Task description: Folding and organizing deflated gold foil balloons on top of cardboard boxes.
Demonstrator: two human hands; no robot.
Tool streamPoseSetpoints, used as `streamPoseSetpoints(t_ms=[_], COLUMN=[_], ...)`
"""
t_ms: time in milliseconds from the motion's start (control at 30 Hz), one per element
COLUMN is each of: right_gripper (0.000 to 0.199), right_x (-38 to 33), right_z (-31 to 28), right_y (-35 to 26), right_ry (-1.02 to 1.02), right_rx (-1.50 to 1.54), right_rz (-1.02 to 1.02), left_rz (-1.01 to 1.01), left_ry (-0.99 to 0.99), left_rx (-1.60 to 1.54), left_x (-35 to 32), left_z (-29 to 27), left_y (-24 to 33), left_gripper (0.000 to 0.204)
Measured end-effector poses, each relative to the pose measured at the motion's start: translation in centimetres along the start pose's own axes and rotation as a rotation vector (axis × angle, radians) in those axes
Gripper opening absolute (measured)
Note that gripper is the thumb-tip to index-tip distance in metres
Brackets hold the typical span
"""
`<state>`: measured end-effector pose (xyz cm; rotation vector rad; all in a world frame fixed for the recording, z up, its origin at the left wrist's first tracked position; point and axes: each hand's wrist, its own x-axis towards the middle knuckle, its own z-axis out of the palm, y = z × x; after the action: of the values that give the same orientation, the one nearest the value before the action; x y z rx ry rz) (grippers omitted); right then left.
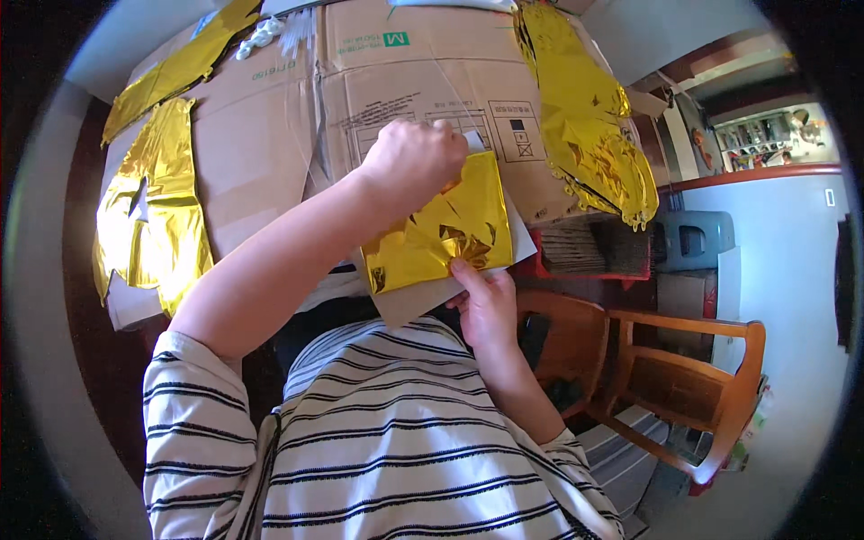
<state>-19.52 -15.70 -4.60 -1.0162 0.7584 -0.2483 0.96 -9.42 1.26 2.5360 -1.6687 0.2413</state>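
A grey-white card lies tilted in front of my body, with a square of shiny gold foil over most of it. Wrinkles gather in the foil near its front edge. My right hand grips the card there, thumb pressed on the foil and fingers curled underneath. Above the far left part of the foil, my left hand is closed in a fist, knuckles up. Its fingertips are hidden, so whatever they pinch cannot be made out. A pale corner of the card shows just beyond that fist.
Flattened brown cardboard covers the table. Cut gold foil pieces lie at the left, far left and right. Small white objects sit at the back. A wooden chair stands at my right, near a grey-blue plastic stool.
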Motion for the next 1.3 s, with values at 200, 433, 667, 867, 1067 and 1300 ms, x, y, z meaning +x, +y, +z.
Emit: streamPoseSetpoints(t_ms=[200, 433, 667, 867, 1067, 1300], right_gripper=[0.037, 0.033, 0.028, 0.033, 0.042, 0.03], right_x=[0.1, 1.0, 1.0, 1.1, 1.2, 1.0], right_z=[-0.3, -0.7, -0.8, -0.2, 0.0, -1.0], right_y=[0.0, -0.1, -0.1, -0.1, -0.2, -0.6], right_ry=[-0.03, 0.025, 0.021, 0.011, 0.011, -0.037], right_rx=[0.041, 0.093, -0.068, -0.028, 0.08, 0.046], right_rz=[-0.013, -0.004, -0.035, -0.106, -0.086, -0.029], left_rz=[-0.059, -0.015, -0.013, 0.041, 0.119, 0.097], left_ry=[0.13, 0.183, 0.169, 0.135, 0.06, 0.045], left_rx=[-0.068, -0.073, -0.136, -0.068, -0.022, 0.0], left_x=[-0.2, -1.0, -1.1, -1.6, -1.9, -1.9], left_z=[0.5, 0.9, 0.9, 0.8, 0.7, 0.9], left_y=[-0.4, -0.5, -1.0, -0.5, -0.5, -0.9], left_gripper=[0.016, 0.018, 0.021, 0.027, 0.032, 0.032])
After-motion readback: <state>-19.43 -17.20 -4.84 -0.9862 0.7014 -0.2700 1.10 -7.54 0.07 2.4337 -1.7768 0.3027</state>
